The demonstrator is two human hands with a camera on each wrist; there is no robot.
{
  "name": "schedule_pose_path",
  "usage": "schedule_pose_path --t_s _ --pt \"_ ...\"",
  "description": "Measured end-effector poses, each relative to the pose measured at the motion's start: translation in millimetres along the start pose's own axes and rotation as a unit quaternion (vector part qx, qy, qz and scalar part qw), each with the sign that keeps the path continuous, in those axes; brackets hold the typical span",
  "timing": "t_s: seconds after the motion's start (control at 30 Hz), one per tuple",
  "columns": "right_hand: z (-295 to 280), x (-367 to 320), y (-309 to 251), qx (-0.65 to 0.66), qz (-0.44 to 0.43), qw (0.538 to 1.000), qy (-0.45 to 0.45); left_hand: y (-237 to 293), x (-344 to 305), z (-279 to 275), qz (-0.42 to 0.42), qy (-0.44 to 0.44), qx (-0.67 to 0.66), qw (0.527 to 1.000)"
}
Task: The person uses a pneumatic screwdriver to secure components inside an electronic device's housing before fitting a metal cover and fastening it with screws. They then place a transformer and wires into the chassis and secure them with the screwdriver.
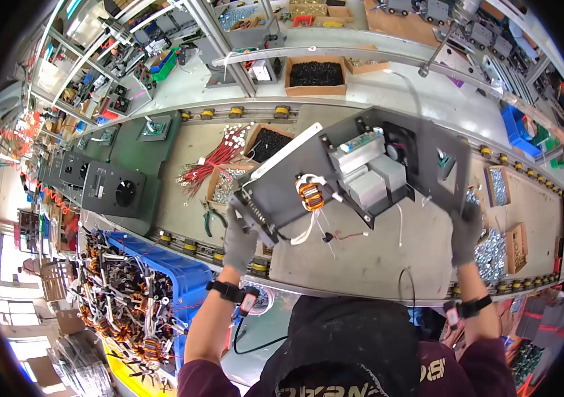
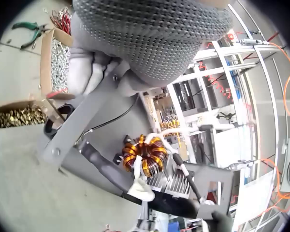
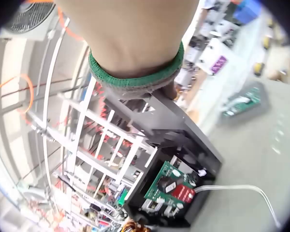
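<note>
A factory line's grey counter [image 1: 374, 258] runs left to right, with shelving far behind. Above it hangs one tilted metal chassis [image 1: 282, 192] with one copper toroid coil [image 1: 310, 196]. Two gloved hands grasp it: left hand [image 1: 239, 241] at the near-left corner, right hand [image 1: 467, 231] at the right edge.

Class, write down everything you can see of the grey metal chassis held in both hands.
The chassis is a dark grey sheet-metal tray with folded walls. It carries a copper-wound ring coil with white leads, silvery finned blocks, a black fan and a green circuit board. It is held tilted above the bench: the gloved left hand grips its lower left corner, the gloved right hand its right edge.
</note>
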State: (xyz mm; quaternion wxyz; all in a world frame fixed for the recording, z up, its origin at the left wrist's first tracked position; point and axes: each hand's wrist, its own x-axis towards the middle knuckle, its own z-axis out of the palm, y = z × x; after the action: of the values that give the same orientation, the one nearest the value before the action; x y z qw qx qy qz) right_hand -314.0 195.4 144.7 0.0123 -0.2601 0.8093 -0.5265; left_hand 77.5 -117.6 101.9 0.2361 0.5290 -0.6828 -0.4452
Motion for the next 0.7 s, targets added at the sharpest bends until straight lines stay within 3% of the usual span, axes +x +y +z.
schedule_pose_path --t_s 0.13,0.17,0.2,0.23,0.3,0.37,0.4,0.43,0.5,0.53,0.57,0.6,0.63,0.7 --pt "-14.1 -106.4 17.9 -0.106 0.033 0.994 0.013 12.9 -6.4 7.8 -0.009 -0.025 0.021 0.999" --pt "-19.7 -124.4 33.1 -0.153 -0.003 0.988 0.009 14.7 -10.9 12.6 -0.023 -0.034 0.022 0.999" --pt "-24.8 -140.7 50.0 -0.200 -0.041 0.979 0.003 8.7 -14.5 21.8 0.055 -0.039 -0.007 0.998" --pt "-29.0 -156.4 68.2 -0.184 0.011 0.983 0.024 9.8 -20.7 29.6 0.124 -0.039 0.012 0.991" --pt "-48.5 -170.9 102.7 -0.192 0.039 0.980 -0.041 10.3 -30.6 45.9 0.133 -0.053 0.049 0.989" --pt "-56.0 -179.6 120.8 -0.238 0.108 0.965 0.004 4.7 -34.3 67.6 0.099 -0.058 0.021 0.993" --pt "-62.8 -177.1 139.2 -0.192 0.099 0.976 0.039 5.2 -31.7 77.1 0.136 -0.080 -0.017 0.987" --pt "-71.1 -165.9 126.0 -0.252 0.131 0.959 0.024 24.8 -34.7 79.9 0.106 -0.105 -0.015 0.989" --pt "-89.0 -161.5 140.0 -0.331 0.203 0.920 0.049 28.4 -35.7 85.9 0.071 -0.157 0.072 0.982" --pt "-91.5 -153.3 128.8 -0.217 0.315 0.919 0.096 29.6 -40.9 86.3 0.067 -0.157 0.076 0.982" --pt "-92.7 -146.3 120.1 -0.098 0.417 0.893 0.141 31.4 -44.7 86.7 0.143 -0.167 0.042 0.975" --pt "-98.6 -147.4 128.1 0.011 0.460 0.873 0.158 30.1 -47.0 84.4 0.218 -0.177 0.006 0.960" --pt "-99.1 -149.1 112.5 0.043 0.463 0.868 0.172 25.5 -47.4 80.2 0.214 -0.178 0.008 0.960" --pt "-97.5 -154.3 96.1 0.079 0.453 0.878 0.135 12.2 -43.0 75.4 0.129 -0.197 0.051 0.970"
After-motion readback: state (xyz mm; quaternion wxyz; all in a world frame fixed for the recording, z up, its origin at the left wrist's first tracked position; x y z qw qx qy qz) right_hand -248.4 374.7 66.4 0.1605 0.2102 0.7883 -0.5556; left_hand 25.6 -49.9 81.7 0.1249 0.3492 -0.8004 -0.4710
